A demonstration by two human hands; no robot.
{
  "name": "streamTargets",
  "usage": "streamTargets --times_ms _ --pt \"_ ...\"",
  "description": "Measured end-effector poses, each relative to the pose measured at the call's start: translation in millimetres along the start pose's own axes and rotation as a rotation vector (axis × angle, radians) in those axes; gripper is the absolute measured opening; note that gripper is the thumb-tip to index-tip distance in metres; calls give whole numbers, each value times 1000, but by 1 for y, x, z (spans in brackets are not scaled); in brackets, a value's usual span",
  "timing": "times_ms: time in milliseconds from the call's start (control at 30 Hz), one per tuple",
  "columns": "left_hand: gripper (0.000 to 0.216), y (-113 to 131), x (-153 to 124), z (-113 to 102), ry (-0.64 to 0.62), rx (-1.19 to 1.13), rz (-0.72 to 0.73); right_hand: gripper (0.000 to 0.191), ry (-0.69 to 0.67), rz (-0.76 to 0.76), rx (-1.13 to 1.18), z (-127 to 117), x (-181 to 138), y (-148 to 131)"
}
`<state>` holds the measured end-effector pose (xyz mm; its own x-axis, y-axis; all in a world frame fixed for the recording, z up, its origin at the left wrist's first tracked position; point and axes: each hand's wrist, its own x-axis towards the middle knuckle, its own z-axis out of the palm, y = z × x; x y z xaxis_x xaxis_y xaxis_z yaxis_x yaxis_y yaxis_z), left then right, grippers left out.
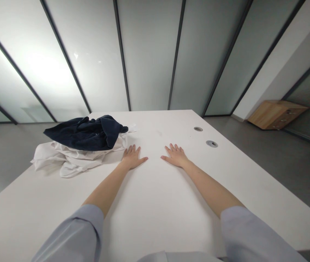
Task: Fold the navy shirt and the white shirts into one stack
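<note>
one view only: head cam worn by person, faces fwd + down across white table (171, 203). wide angle, close; left hand (132, 157) and right hand (175, 156) sit mid-frame. glass wall (149, 54) at far end, floor (280, 160) left + right.

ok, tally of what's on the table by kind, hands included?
Hands, flat on the table: 2, left hand and right hand
Navy garment: 1
White cloth heap: 1, pieces within cannot be told apart
Cable holes: 2, far hole and near hole
Total: 6
</note>
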<state>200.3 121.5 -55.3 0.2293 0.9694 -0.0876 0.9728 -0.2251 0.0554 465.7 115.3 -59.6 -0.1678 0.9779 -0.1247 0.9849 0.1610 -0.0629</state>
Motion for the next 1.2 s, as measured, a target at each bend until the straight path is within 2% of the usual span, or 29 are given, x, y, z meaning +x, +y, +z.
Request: streamTargets --times_ms 1200 --pt "97 0 -1 -2 -5 -6 1 92 0 2 -1 -3 -2 -1"
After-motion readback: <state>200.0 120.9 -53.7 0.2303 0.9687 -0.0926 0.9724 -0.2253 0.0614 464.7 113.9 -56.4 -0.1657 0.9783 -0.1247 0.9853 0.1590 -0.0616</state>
